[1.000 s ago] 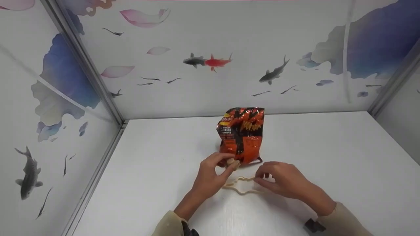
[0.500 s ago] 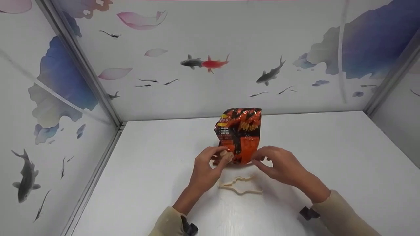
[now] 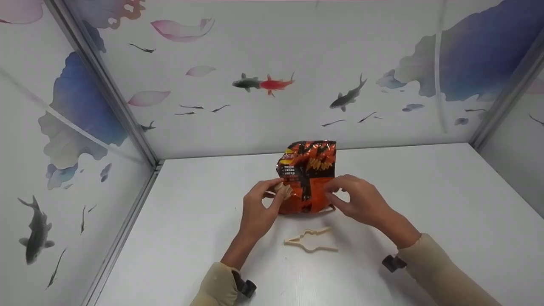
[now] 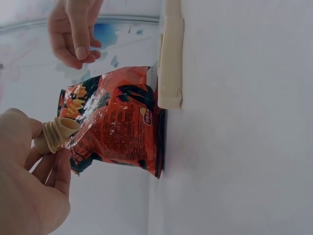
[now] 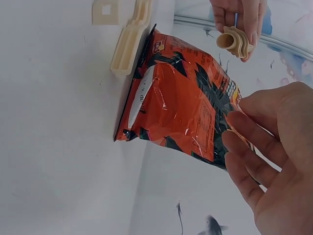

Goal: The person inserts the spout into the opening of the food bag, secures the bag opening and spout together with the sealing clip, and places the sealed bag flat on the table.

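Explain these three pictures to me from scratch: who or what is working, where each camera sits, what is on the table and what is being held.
No machine here: a person works with two bare hands. One camera sits on the head and looks down at the white table; one more is strapped to each wrist, so those two views look tilted.

The left hand pinches a small beige ribbed spout beside an orange and black snack bag. The right hand reaches the bag's other side with relaxed fingers; whether it touches the bag is hard to tell. A beige clip lies on the table nearer the person, untouched.
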Action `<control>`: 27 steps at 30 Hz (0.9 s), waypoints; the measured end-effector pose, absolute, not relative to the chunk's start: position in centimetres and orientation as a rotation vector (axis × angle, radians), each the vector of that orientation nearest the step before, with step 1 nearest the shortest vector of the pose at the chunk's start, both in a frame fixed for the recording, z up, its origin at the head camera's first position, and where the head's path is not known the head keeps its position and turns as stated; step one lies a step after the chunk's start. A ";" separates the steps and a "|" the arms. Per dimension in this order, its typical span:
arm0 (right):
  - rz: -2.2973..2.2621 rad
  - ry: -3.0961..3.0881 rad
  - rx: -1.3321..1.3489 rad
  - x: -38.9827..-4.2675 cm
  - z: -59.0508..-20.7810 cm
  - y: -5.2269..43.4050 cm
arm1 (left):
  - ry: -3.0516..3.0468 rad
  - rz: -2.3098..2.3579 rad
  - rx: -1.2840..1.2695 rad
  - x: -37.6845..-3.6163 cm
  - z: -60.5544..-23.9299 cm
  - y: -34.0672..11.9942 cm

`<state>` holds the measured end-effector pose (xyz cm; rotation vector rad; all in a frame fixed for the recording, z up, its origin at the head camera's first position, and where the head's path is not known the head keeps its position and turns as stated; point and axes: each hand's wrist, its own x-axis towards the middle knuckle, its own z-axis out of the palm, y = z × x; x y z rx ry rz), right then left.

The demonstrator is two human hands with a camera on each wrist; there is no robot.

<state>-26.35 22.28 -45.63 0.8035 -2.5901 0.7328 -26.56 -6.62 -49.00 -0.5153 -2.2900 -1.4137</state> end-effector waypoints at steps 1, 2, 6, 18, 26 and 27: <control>0.732 -2.581 0.808 -26.5 -45.5 22.2 | -2.284 -1.412 -0.507 -26.7 -48.9 -6.6; 0.732 -2.572 0.812 -26.7 -45.5 22.2 | -2.276 -1.414 -0.500 -26.7 -48.9 -6.5; 0.747 -2.557 0.809 -27.2 -45.1 22.1 | -2.251 -1.426 -0.479 -27.3 -48.5 -6.1; 0.756 -2.524 0.807 -28.8 -43.9 21.8 | -2.182 -1.441 -0.430 -29.2 -47.7 -5.9; 0.751 -2.481 0.802 -29.7 -43.4 20.9 | -2.171 -1.451 -0.379 -29.5 -47.6 -6.1; 0.754 -2.465 0.809 -29.8 -43.4 20.8 | -2.169 -1.449 -0.376 -29.6 -47.5 -6.2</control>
